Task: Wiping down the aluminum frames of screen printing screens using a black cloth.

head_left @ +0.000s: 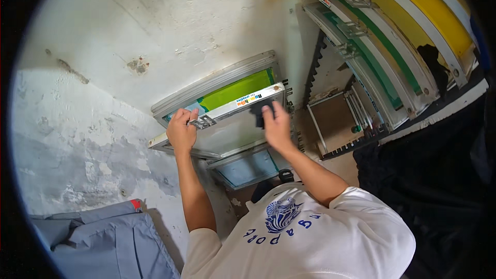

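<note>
In front of me a screen-printing frame (226,106) with a pale metal rim and a printed sticker is held tilted. My left hand (181,128) is closed round its upper edge, beside a metal bracket (202,122). My right hand (278,125) is closed on a black cloth-like piece (257,112) at the frame's right part; its exact kind is hard to make out, and the hand is slightly blurred. Behind the held frame, another frame with a bright green mesh (237,89) leans at the wall. A third frame with a pale blue mesh (248,169) sits lower down.
At the right, a rack (330,151) with notched black rails carries several frames with yellow and green meshes (400,46). Dark fabric (413,175) hangs below it. Grey folded cloth (103,237) is at lower left. A stained, peeling wall (103,124) borders the left side.
</note>
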Motion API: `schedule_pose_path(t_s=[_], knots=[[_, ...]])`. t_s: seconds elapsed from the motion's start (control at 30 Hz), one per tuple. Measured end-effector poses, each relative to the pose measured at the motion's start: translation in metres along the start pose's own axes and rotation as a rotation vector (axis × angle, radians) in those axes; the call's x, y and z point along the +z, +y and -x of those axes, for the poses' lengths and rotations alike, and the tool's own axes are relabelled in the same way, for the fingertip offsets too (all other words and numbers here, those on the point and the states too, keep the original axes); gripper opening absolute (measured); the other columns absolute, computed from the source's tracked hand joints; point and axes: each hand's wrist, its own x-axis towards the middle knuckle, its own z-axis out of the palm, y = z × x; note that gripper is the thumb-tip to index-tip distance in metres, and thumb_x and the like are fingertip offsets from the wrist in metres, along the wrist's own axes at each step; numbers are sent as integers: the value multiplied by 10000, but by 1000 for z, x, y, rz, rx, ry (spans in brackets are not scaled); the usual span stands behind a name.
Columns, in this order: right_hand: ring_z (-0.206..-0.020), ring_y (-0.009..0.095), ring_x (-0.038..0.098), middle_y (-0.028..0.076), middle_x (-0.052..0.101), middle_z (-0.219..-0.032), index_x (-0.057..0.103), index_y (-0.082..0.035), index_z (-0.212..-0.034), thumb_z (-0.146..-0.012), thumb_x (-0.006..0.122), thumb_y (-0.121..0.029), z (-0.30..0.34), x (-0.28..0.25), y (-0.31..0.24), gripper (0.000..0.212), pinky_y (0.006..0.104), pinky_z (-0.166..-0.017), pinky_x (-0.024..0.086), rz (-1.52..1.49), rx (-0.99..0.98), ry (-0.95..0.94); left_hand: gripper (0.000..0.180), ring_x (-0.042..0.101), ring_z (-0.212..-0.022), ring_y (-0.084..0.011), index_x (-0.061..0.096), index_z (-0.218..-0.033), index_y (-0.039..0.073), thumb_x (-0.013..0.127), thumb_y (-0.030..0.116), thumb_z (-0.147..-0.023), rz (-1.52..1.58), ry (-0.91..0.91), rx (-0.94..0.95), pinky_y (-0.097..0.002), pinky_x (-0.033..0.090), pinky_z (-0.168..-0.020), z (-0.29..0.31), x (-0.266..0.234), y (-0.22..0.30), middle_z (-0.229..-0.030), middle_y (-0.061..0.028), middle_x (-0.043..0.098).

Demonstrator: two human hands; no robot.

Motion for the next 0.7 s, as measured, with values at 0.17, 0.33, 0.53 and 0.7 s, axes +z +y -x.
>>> schedule_pose_path(t_s=[0.17, 0.33, 0.53, 0.7], knots=[[-799, 416, 671, 212, 692, -880, 625, 21, -998, -1025, 641, -247, -26, -30, -38, 270, 472, -726, 516, 103, 27, 201, 353, 647, -850, -320, 719, -828, 39, 716, 345, -1003, -4, -7, -19, -421, 496, -736, 3, -7, -13, -884, -66, 677], [-992, 446, 574, 207, 589, -1063, 592, 11, -950, -931, 708, -169, -35, -11, -34, 216, 537, -872, 474, 358, -289, 115, 349, 651, -861, -326, 731, -840, 44, 719, 354, -999, -14, -25, -38, -419, 501, -745, -3, 0, -21, -894, -68, 682], [-1054, 426, 580, 191, 602, -1114, 629, 8, -1027, -870, 740, -159, -54, -12, -41, 255, 531, -923, 483, 497, -435, 67, 319, 640, -751, -331, 746, -872, 46, 721, 332, -1009, -47, 57, -4, -398, 475, -665, 1, 6, -30, -849, -97, 676], [-1163, 409, 590, 186, 613, -1177, 614, 1, -1115, -810, 746, -134, -58, -2, -43, 359, 517, -969, 482, 454, -425, -169, 374, 660, -845, -326, 727, -827, 53, 732, 387, -993, -39, 12, -74, -433, 496, -718, -5, 4, -31, -860, -74, 673]])
